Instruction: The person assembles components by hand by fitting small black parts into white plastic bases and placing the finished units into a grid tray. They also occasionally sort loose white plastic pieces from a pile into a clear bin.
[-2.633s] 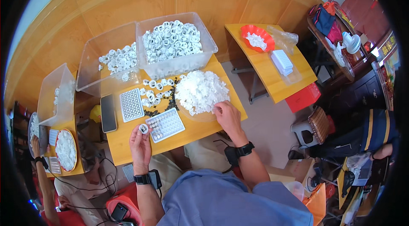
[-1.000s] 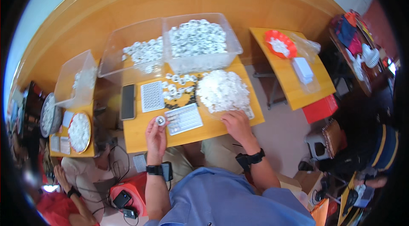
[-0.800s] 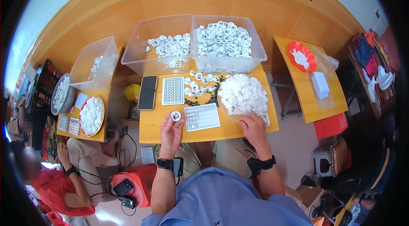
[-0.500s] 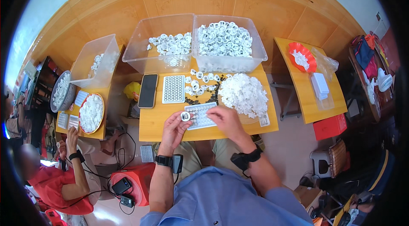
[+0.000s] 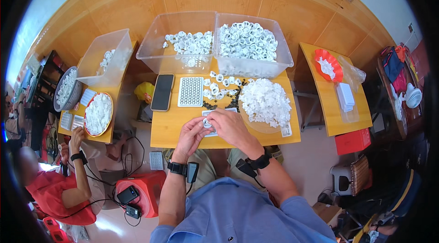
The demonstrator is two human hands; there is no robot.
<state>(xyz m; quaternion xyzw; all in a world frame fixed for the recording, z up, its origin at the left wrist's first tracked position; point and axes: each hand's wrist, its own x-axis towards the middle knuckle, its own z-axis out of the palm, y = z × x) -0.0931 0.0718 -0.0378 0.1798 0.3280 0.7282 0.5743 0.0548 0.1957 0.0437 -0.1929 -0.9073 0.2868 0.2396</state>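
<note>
Pinching one small white ring (image 5: 208,123), both hands' fingers (image 5: 201,126) meet over the wooden table (image 5: 169,131) (wood-panelled room).

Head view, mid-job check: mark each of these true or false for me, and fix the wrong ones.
1. Both hands meet over a small white ring. True.
2. The phone lies right of the white grid tray. False: it lies left of it.
3. The loose white pile sits by the right hand. True.
4. The left hand rests inside a clear bin. False: it is over the yellow table, near its front edge.
</note>
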